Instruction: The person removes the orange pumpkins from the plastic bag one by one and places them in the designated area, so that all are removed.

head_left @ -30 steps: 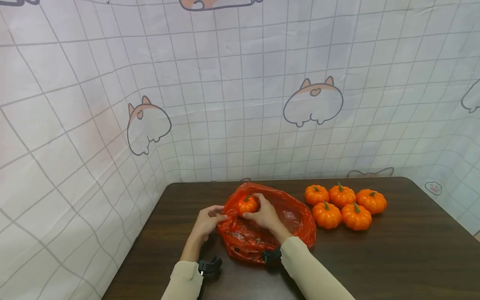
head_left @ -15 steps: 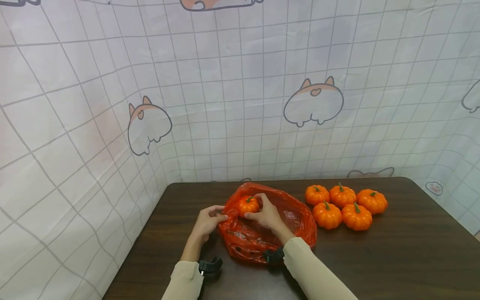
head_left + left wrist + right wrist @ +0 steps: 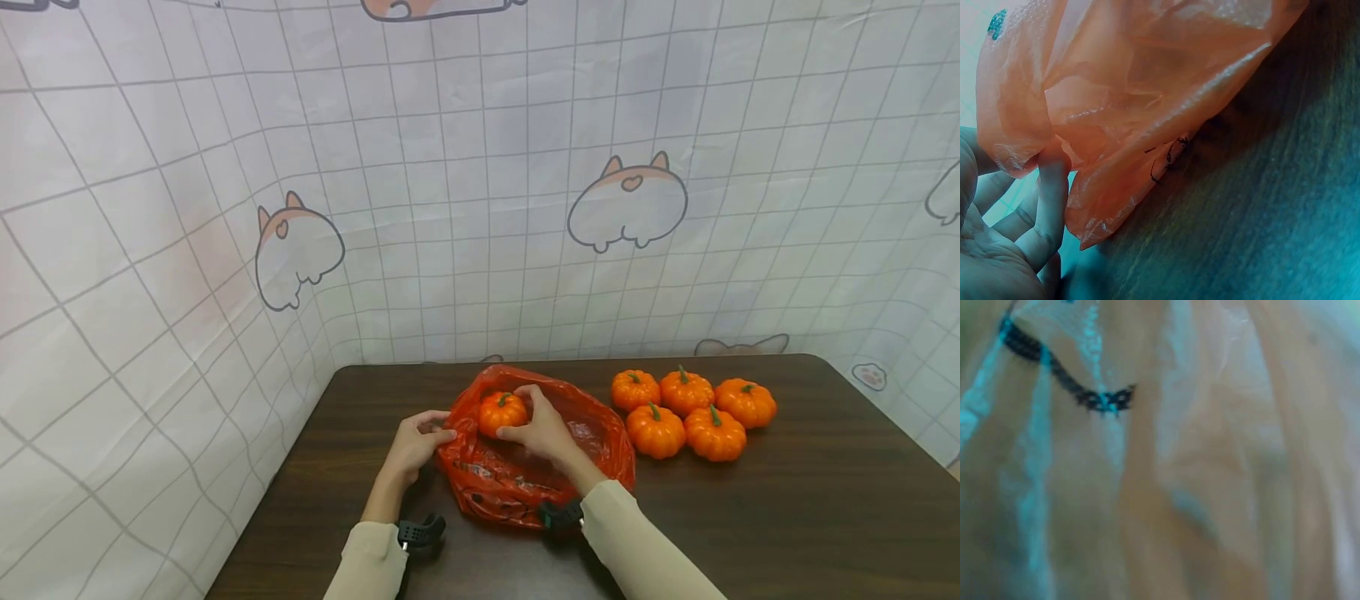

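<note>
A red plastic bag (image 3: 498,496) lies with its mouth wide open on the dark table. At its left rim, my left hand (image 3: 411,446) pinches the plastic; the left wrist view shows the thumb and a finger of that hand (image 3: 1019,237) on the bag's edge (image 3: 1116,119). Within the bag's mouth, my right hand (image 3: 546,429) grips a small orange pumpkin (image 3: 501,415) with a green stem, thumb on the near side and fingers on the far side. Blurred, close-up bag plastic (image 3: 1210,456) fills the right wrist view and hides that hand.
Several more small orange pumpkins (image 3: 715,433) stand in two rows to the right of the bag. The brown wooden table (image 3: 810,500) reaches back to a white gridded curtain (image 3: 510,275) with cartoon animals on it. Another curtain side hangs along the left.
My right hand and the pumpkin in it have shifted slightly to the right, and the pumpkin shows a little larger and fuller. The left hand stays put on the rim.
</note>
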Demonstrator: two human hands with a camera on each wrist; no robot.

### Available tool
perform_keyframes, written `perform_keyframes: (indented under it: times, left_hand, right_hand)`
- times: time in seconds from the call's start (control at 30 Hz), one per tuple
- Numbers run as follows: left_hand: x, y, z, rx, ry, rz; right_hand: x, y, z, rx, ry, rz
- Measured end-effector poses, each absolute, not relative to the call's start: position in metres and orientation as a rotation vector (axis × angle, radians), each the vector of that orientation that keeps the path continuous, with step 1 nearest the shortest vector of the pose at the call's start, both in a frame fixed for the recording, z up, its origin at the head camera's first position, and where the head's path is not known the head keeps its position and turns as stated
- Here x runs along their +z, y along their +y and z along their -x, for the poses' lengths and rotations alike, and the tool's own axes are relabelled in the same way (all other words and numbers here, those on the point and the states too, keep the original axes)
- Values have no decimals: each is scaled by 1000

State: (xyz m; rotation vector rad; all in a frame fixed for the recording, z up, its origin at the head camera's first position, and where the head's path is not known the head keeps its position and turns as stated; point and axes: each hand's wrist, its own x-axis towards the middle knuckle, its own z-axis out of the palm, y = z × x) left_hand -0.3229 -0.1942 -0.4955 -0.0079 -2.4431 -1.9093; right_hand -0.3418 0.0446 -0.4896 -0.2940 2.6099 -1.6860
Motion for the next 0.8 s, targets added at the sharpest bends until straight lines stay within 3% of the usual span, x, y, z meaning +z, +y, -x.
perform_keyframes:
  times: [0.8]
  left_hand:
    - [-499,-194,326,-1902,-2451,-2]
  right_hand:
    - [-465,83,313,-1644,2671,415]
